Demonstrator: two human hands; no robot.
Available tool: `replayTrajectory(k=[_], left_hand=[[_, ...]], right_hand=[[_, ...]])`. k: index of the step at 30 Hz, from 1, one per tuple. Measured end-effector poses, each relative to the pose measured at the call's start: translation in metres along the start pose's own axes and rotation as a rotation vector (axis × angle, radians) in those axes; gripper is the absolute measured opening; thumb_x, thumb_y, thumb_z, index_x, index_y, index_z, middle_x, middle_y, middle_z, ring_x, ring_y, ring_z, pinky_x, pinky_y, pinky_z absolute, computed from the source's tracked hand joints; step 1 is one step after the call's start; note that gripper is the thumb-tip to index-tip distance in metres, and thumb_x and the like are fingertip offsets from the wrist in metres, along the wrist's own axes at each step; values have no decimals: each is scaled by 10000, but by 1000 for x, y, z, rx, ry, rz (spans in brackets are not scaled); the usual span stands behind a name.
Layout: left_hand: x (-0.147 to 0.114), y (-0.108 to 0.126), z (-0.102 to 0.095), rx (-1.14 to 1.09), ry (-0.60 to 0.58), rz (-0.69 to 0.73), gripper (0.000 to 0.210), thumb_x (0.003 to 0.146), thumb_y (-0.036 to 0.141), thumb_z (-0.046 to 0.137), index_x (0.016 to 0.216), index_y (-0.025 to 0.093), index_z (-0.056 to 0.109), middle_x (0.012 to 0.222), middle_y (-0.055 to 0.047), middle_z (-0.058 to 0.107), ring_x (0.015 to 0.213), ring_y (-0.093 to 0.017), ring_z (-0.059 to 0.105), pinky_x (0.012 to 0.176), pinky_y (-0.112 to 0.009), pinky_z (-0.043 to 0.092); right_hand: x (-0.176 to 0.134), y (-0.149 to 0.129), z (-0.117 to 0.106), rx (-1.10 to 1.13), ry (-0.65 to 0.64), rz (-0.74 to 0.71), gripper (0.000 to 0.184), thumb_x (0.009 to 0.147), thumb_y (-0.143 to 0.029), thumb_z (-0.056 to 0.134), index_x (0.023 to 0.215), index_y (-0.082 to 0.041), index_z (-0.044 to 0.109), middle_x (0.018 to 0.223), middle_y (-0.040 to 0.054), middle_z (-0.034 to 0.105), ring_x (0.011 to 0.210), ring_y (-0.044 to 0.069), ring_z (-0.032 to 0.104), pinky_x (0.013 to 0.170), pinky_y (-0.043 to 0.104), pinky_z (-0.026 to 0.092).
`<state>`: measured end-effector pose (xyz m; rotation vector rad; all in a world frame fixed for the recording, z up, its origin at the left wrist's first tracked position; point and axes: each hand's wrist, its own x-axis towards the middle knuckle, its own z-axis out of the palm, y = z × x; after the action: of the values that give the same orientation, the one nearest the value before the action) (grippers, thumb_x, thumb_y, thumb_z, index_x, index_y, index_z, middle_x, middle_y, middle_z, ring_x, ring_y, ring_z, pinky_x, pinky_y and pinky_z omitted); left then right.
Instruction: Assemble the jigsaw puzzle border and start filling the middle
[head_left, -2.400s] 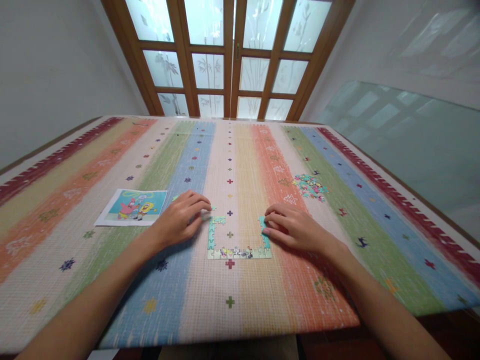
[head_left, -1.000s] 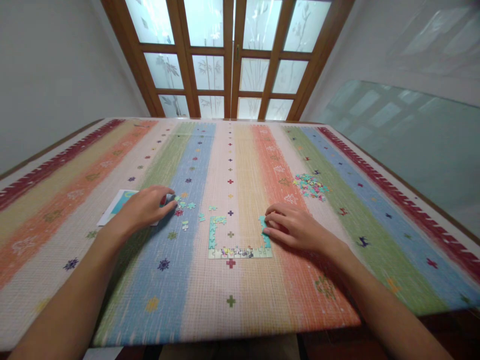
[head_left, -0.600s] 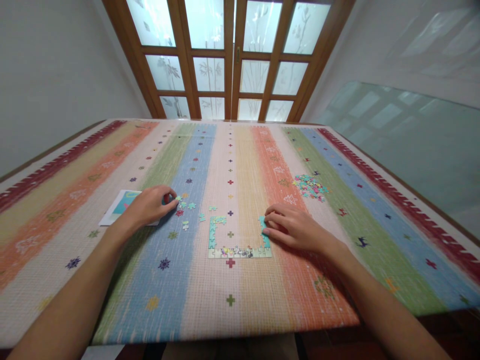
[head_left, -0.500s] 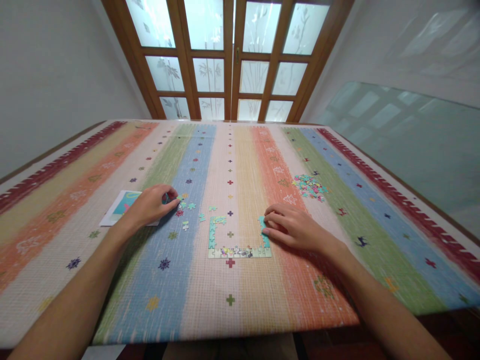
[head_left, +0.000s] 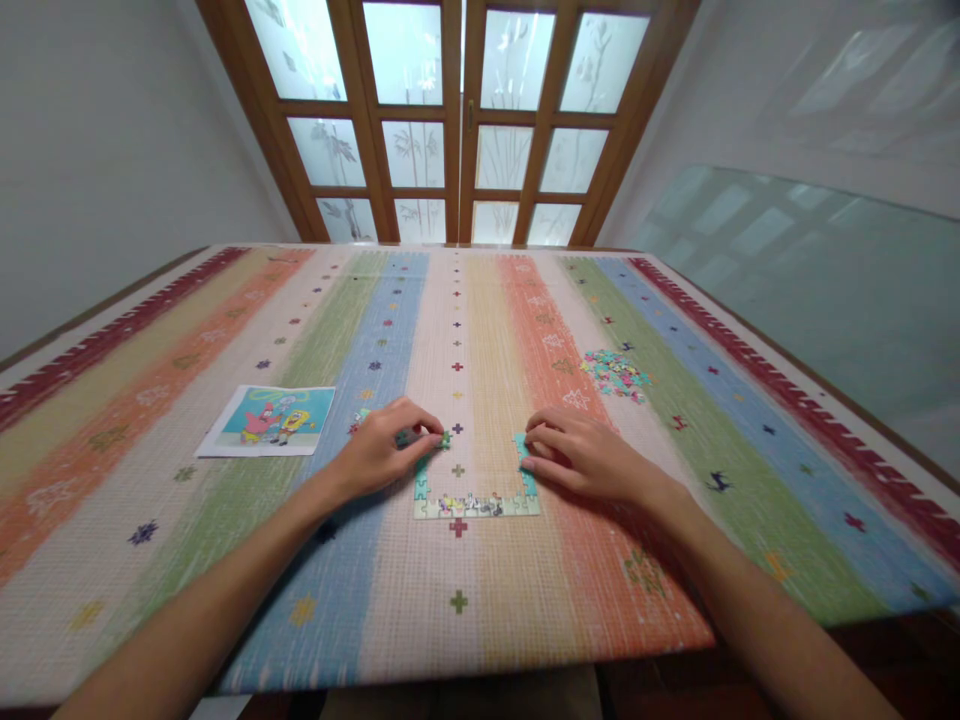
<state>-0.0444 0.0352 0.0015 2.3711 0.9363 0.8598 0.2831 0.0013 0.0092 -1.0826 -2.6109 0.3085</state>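
A partly joined jigsaw puzzle border lies before me, with a pale bottom row and a turquoise column up each side. My left hand is over its upper left corner, thumb and forefinger pinched at a small green puzzle piece. This hand hides most of the left column's top and some loose pieces. Curled loosely with its fingers apart, my right hand rests its fingertips against the right column. A few loose puzzle pieces show just behind my left hand.
A picture sheet with cartoon figures lies to the left. Farther back on the right is a heap of mixed puzzle pieces. A striped cloth covers the table, and glazed wooden doors stand beyond it.
My left hand has moved right, from the loose pieces beside the picture sheet to the border's upper left corner. The picture sheet is now uncovered. My right hand has stayed at the right column.
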Motion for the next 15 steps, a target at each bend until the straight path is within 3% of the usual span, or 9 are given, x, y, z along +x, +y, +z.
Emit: replayTrajectory(k=[6, 10, 15], left_hand=[[1, -4, 16, 56, -8, 140, 150, 1024, 256, 573, 1007, 210, 715, 908, -51, 725, 886, -205, 613, 811, -368, 504], [-1, -6, 9, 120, 40, 173, 168, 1020, 247, 560, 1022, 206, 722, 918, -58, 700, 885, -207, 602, 806, -371, 495], [-8, -7, 0, 148, -37, 239, 227, 975, 209, 562, 1088, 223, 759, 905, -63, 678, 854, -206, 593, 756, -357, 495]], right_hand=[[0, 0, -1, -2, 7, 1, 270, 1052, -374, 542, 870, -203, 643, 1035, 112, 677, 907, 232, 628, 855, 396, 492], [0, 0, -2, 19, -10, 0, 282, 1061, -382, 528, 883, -197, 644, 1040, 115, 675, 919, 231, 629, 867, 396, 495], [0, -1, -3, 23, -22, 7, 286, 1067, -381, 520, 885, -195, 641, 1040, 117, 674, 922, 233, 631, 876, 403, 501]])
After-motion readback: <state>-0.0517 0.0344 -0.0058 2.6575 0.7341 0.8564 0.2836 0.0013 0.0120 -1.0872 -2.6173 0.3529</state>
